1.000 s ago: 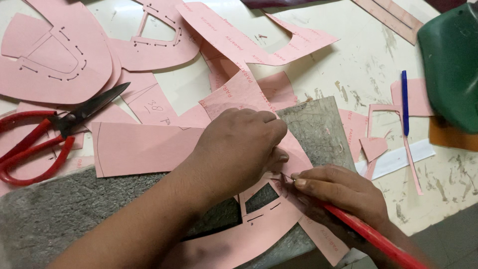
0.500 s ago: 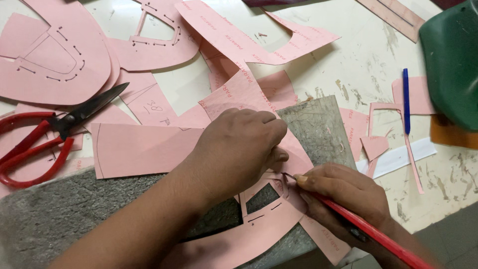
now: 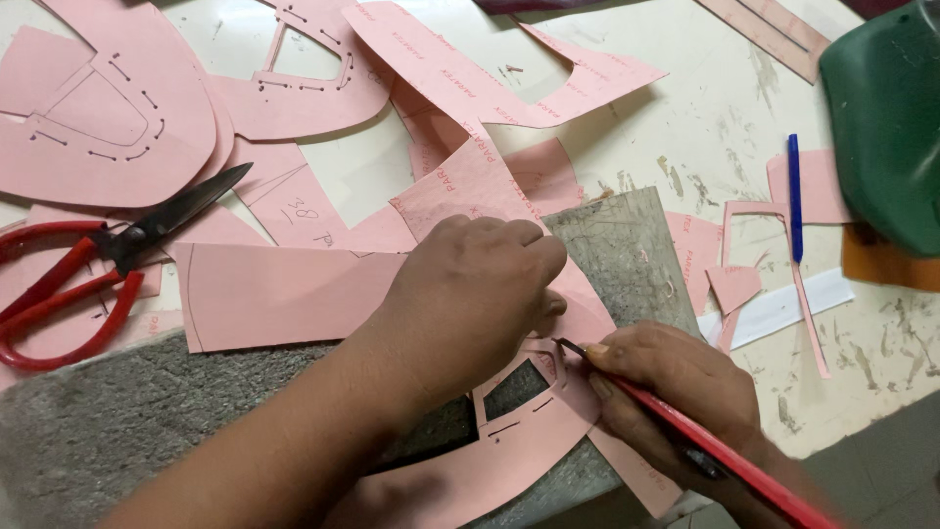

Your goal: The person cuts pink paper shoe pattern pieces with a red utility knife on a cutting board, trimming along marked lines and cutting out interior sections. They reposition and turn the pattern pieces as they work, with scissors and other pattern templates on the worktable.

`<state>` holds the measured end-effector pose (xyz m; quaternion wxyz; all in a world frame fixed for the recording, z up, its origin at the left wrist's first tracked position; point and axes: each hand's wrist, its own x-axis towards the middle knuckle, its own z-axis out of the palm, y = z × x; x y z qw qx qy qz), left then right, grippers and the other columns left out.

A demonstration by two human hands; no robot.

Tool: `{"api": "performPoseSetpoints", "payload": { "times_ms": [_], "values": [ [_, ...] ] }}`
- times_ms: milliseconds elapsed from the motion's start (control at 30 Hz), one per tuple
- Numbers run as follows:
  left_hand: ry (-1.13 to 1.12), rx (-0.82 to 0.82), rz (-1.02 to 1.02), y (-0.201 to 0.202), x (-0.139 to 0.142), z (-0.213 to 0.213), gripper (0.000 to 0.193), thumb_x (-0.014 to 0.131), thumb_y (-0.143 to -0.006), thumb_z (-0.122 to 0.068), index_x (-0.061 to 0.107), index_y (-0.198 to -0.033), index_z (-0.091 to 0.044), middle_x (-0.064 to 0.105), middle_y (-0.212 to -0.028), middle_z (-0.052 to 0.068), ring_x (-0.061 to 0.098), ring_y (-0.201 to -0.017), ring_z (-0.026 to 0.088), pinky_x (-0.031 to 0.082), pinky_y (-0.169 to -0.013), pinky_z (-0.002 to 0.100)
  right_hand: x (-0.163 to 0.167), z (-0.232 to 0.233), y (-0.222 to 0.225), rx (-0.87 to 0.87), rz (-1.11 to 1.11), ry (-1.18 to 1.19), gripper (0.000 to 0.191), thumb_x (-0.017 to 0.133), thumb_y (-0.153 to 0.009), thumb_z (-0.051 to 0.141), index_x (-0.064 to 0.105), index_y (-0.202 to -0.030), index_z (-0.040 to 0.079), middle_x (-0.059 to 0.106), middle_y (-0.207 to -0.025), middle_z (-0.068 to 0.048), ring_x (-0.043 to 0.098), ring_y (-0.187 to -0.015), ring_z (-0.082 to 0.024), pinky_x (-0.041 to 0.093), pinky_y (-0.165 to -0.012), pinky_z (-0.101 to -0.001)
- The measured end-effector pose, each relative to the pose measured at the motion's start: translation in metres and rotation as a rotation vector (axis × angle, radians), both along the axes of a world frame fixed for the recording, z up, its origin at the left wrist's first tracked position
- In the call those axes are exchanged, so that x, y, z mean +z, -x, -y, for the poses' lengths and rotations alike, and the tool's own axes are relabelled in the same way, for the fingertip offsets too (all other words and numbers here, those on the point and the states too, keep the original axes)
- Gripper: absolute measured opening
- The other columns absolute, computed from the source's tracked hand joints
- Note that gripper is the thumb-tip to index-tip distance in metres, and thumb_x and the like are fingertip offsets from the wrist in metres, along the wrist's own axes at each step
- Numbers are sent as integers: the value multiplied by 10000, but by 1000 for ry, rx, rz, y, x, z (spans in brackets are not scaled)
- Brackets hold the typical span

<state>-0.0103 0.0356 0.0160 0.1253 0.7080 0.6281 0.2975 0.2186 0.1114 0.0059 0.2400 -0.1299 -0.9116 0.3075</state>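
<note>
My left hand (image 3: 470, 294) presses flat on a pink paper pattern piece (image 3: 509, 446) that lies on a grey cutting mat (image 3: 627, 255). The pattern has a cut-out window and small slits. My right hand (image 3: 676, 387) grips a red-handled craft knife (image 3: 725, 451) like a pen. Its dark tip touches the pink pattern just beside my left fingers. Part of the pattern is hidden under my left hand and forearm.
Red-handled scissors (image 3: 88, 264) lie at the left on more pink pattern pieces (image 3: 108, 127). A blue pen (image 3: 794, 196) and pink paper scraps (image 3: 734, 289) sit at the right. A green object (image 3: 881, 127) stands at the far right. The table's front edge runs along the lower right.
</note>
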Motion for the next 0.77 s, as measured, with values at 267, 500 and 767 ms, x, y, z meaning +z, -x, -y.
{"api": "performPoseSetpoints", "payload": {
  "times_ms": [267,500,767],
  "values": [
    [264,-18,-203,-8,10,1,146,670,-848,-177,597,-938,-89,671,-838,112,695,-754,317,530,-639,447,-4,-10,-7,53,4,198,270,763,-862,18,700,-1124,38,776,-1015,-121,798,-899,-218,626,-748,-294],
    [282,34,-52,-6,7,3,220,689,-892,-274,590,-911,-79,674,-833,117,689,-757,336,532,-666,468,-2,-12,-4,149,-23,53,355,773,-840,16,645,-1170,49,750,-1043,-132,780,-950,-260,612,-778,-325],
    [293,72,-34,-7,6,4,250,688,-895,-314,601,-916,-81,677,-849,114,690,-763,333,530,-668,474,-4,-11,0,136,-75,-69,362,755,-815,-42,609,-1140,22,719,-1009,-162,762,-889,-265,603,-727,-336]
  ]
}}
